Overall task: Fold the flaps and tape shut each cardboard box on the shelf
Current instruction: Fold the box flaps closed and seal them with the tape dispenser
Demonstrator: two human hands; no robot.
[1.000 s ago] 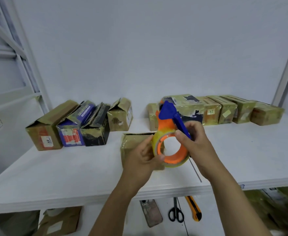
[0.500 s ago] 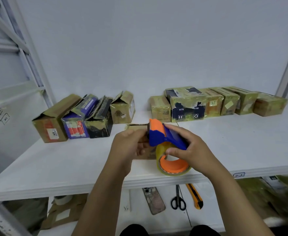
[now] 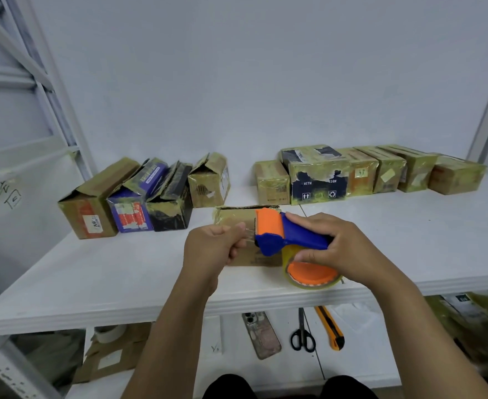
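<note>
Plainly, this is the tape-laying step. One box (image 3: pixel 241 218) sits alone near the front of the shelf (image 3: pixel 122 269), apart from the two rows behind it, likely so both hands can work over it. Its flaps look folded down, but the hands hide much of the top, so I cannot tell whether any tape already lies on the seam.

The right grip (image 3: pixel 342 249) is wrapped round the blue handle of the dispenser (image 3: pixel 291 234), with the thumb beside the roll (image 3: pixel 312 277). It holds the tool low over the box's right part, the orange blade end pointing left. The left grip (image 3: pixel 211 249) is curled and pinches the free end of the tape (image 3: pixel 247 236), a short clear strip stretched between fingertips and blade. Pulling the two apart holds the strip taut and off itself, which seems to be why both hands are used.

Four open boxes (image 3: pixel 162 197) lean together at the back left with loose flaps, and are probably waiting their turn. A close row of taped boxes (image 3: pixel 361 171) stands at the back right, glossy and apparently finished, so I judge the job to be past halfway.

Below the shelf lie a phone (image 3: pixel 261 335), scissors (image 3: pixel 302 332) and a knife (image 3: pixel 330 326), within reach but out of the way.

The next move would be to press the tape end onto the box's left side and draw the dispenser right along the seam. The risk is that the strip wrinkles or sticks to the fingers.
</note>
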